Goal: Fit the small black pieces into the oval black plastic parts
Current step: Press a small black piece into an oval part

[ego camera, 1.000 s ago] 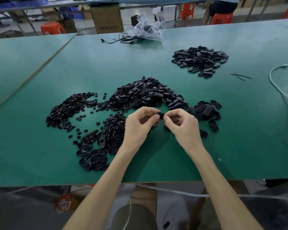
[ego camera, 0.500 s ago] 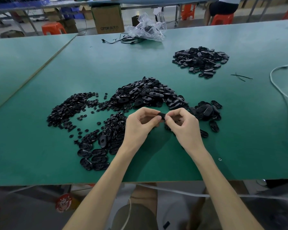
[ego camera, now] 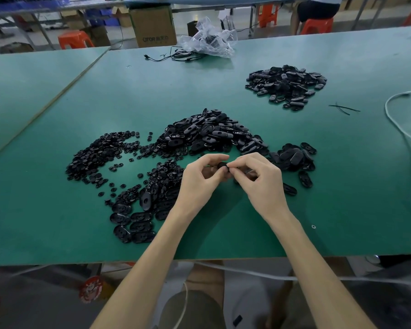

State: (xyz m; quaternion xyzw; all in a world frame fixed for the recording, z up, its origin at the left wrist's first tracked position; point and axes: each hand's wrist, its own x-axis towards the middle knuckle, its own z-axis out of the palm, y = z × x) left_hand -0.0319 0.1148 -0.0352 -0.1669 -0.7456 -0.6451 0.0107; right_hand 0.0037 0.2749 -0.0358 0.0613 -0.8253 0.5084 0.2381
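Observation:
My left hand point(ego camera: 201, 179) and my right hand point(ego camera: 259, 179) meet above the green table point(ego camera: 318, 186), fingertips together. Between them they pinch one oval black part point(ego camera: 222, 166); most of it is hidden by the fingers. Whether a small piece is in it I cannot tell. A big heap of oval black parts point(ego camera: 211, 134) lies just beyond the hands. Small black pieces point(ego camera: 100, 157) are spread to the left. A smaller cluster of oval parts point(ego camera: 292, 156) sits right of my right hand. Several oval parts point(ego camera: 133, 219) lie in rows at the front left.
Another heap of oval parts point(ego camera: 286, 85) lies at the far right. A white cable point(ego camera: 403, 136) runs along the right side, with black ties point(ego camera: 344, 109) beside it. A clear plastic bag point(ego camera: 208, 40) and black cords sit at the far edge. A cardboard box point(ego camera: 153, 26) stands behind the table.
Both hands stay together on the same oval part; the fingers have shifted only slightly. The heaps have not moved.

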